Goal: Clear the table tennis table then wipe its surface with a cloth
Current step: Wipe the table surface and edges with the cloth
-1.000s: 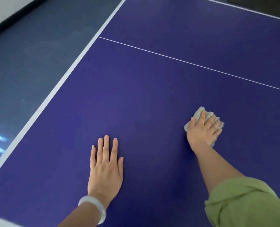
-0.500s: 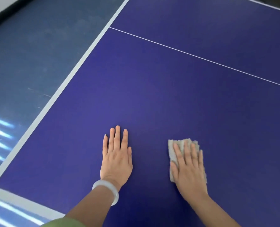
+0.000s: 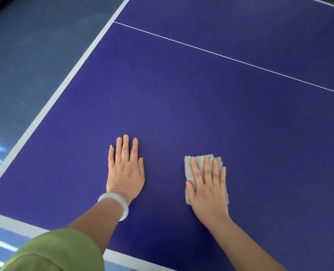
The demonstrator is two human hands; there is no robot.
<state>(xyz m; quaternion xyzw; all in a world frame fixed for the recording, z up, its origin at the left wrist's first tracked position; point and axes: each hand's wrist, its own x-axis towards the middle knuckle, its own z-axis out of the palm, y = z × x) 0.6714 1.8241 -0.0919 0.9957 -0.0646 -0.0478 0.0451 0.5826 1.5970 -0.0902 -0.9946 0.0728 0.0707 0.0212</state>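
Note:
The blue table tennis table [image 3: 181,94] fills the view, with white border lines and a thin white centre line. A folded grey cloth [image 3: 190,167] lies flat on it near the front edge. My right hand [image 3: 208,188] presses down on the cloth with straight, spread fingers; most of the cloth is hidden under the palm. To the left of it, my left hand [image 3: 126,171] rests flat on the bare table surface, fingers straight, a pale bangle on the wrist.
The table's left edge [image 3: 64,85] runs diagonally, with dark blue floor [image 3: 25,55] beyond it. The front edge [image 3: 11,222] crosses the lower left. A thin white centre line [image 3: 230,59] crosses the table farther away.
My right hand slid the cloth from farther right back toward me and to the left, ending close to my left hand. My left hand stayed flat on the table.

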